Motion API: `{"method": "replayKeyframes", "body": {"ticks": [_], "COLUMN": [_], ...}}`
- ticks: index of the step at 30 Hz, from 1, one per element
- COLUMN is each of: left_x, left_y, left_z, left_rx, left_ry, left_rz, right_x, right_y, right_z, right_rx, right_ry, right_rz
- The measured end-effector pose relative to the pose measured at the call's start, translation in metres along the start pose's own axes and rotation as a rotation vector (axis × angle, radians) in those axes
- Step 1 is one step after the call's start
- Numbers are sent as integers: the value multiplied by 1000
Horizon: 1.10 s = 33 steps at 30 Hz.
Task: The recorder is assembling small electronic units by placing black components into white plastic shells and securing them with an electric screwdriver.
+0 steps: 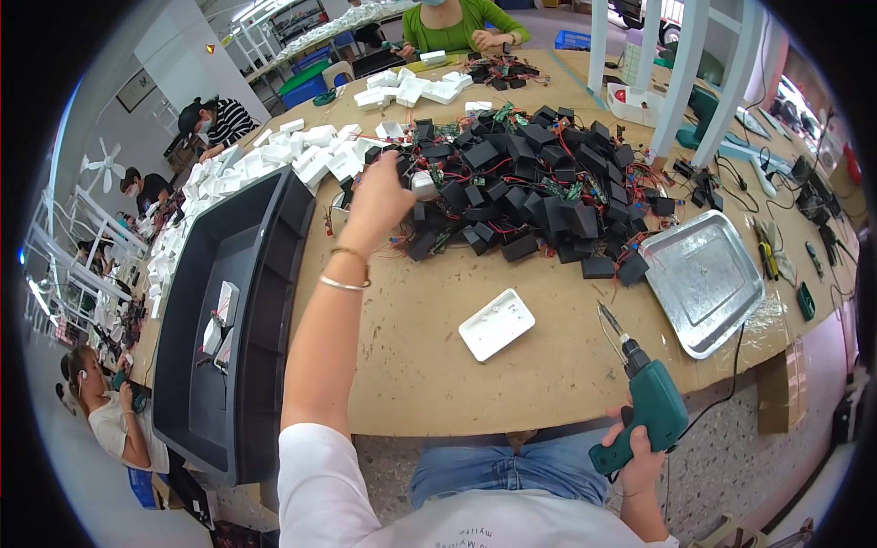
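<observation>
My left hand [379, 196] reaches out to the left edge of a large heap of black box-shaped parts [512, 183] with red wires and small green circuit boards. Its fingertips are hidden among the parts, and a small white piece [423, 185] lies just right of it. Low on the right, my right hand [639, 461] is wrapped round the handle of a green soldering gun [656, 406], its metal tip pointing up and away over the table. Between my arms, a shallow white plastic shell [496, 325] lies open side up on the brown table [411, 374].
A deep black bin [247, 365] with a few white pieces stands left of my arm. White cases [306, 155] are piled behind it. A metal tray [708, 283] touches the heap's right side, near pliers [767, 251] and cables. A person in green [457, 27] sits across the table.
</observation>
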<state>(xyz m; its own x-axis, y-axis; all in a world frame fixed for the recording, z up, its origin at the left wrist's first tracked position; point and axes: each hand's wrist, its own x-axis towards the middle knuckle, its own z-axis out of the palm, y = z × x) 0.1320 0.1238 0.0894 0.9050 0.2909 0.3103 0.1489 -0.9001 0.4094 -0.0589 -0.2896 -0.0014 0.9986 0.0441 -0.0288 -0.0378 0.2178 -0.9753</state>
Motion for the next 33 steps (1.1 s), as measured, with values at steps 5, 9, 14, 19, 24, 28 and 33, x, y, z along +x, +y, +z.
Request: {"method": "replayKeyframes", "body": {"ticks": [5, 9, 14, 19, 24, 28, 33], "left_x": [-37, -81, -146, -175, -136, -120, -139], "left_y": [-33, -64, -100, -91, -38, -41, -39], "left_z": [-48, -61, -42, -33, -7, 9, 18], "left_rx": [-1167, -1607, -1104, -192, 130, 166, -33], "left_ry": [10, 124, -190, -237, 219, -113, 7], "left_rz": [-155, 17, -156, -94, 317, 113, 131], "right_x": [4, 6, 5, 5, 3, -3, -4], "right_y": [-2, -1, 5, 6, 3, -3, -6], "right_z": [3, 6, 12, 11, 16, 25, 24], "right_rx": [-15, -21, -16, -57, -90, -44, -8], "right_ry": [-43, -87, -101, -98, -81, -111, -84], "right_rz": [30, 42, 5, 30, 12, 8, 41]}}
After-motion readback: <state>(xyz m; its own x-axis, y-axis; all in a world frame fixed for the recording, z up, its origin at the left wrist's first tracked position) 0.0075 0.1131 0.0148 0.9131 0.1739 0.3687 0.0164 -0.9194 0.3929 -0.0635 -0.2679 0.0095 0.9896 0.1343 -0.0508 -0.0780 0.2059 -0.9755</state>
